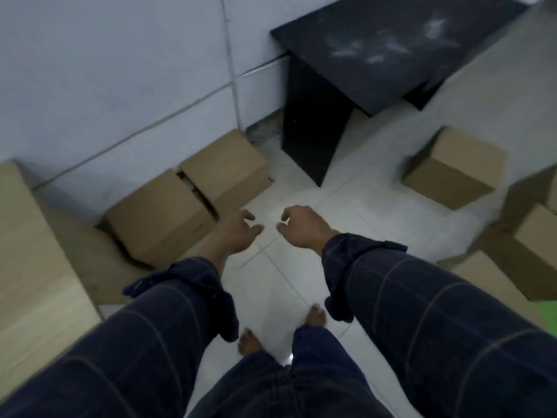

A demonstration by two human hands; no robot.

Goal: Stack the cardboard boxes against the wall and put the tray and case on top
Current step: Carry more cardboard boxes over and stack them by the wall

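- Left hand [238, 233]: centre of view, fingers loosely curled, holding nothing, above the floor.
- Right hand [301, 227]: just beside the left, fingers relaxed, holding nothing.
- Two cardboard boxes [159, 215] [226, 170]: 10 o'clock, side by side on the floor against the wall [105, 70].
- Single box [455, 167]: 2 o'clock, on the tiled floor [301, 188].
- Further boxes [530, 239]: 3 o'clock, blurred.
- Large box [33, 251]: 9 o'clock.
- Black desk [376, 49]: 1 o'clock.
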